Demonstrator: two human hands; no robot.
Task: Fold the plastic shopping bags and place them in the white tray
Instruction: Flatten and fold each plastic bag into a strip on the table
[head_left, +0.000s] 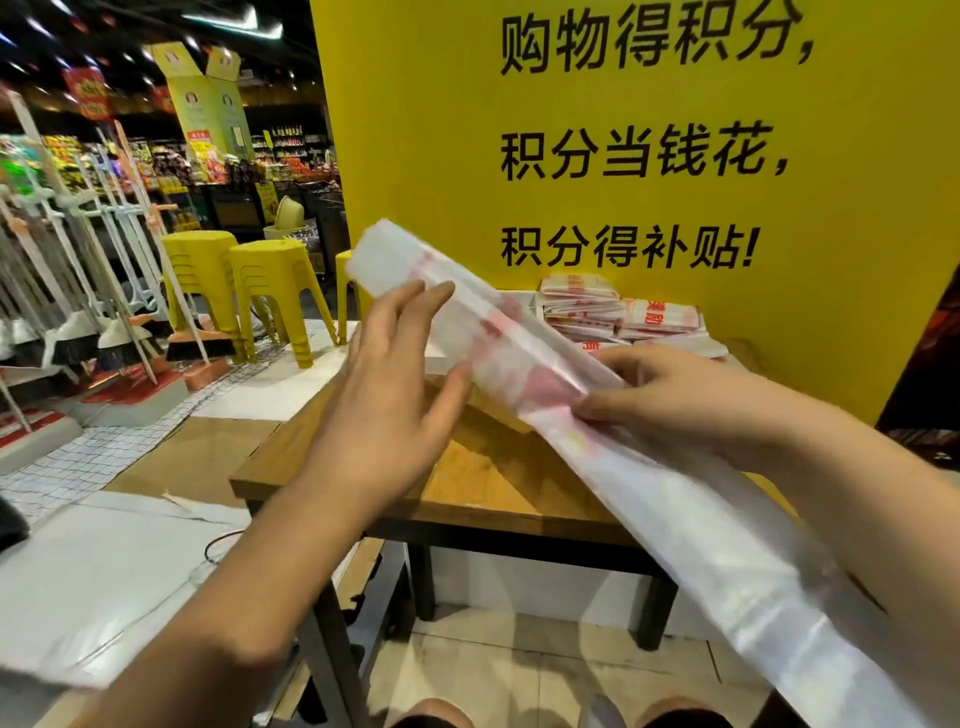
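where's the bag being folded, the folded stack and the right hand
bag being folded (519, 358), head view, red-printed middle
folded stack (579, 306), head view, top bag
right hand (675, 395), head view, back of hand

table (483, 467) front open, folded bags (582, 306) at back

The counter (483, 467) is a brown wooden top on dark legs (657, 608), standing on a pale tiled floor (519, 675). Its far edge sits against a yellow wall (415, 156). At that far end lie folded bags (579, 304), white with red print, in at least 2 piles side by side, touching each other. A white tray (519, 300) shows just left of them; whether the piles sit inside it cannot be told.
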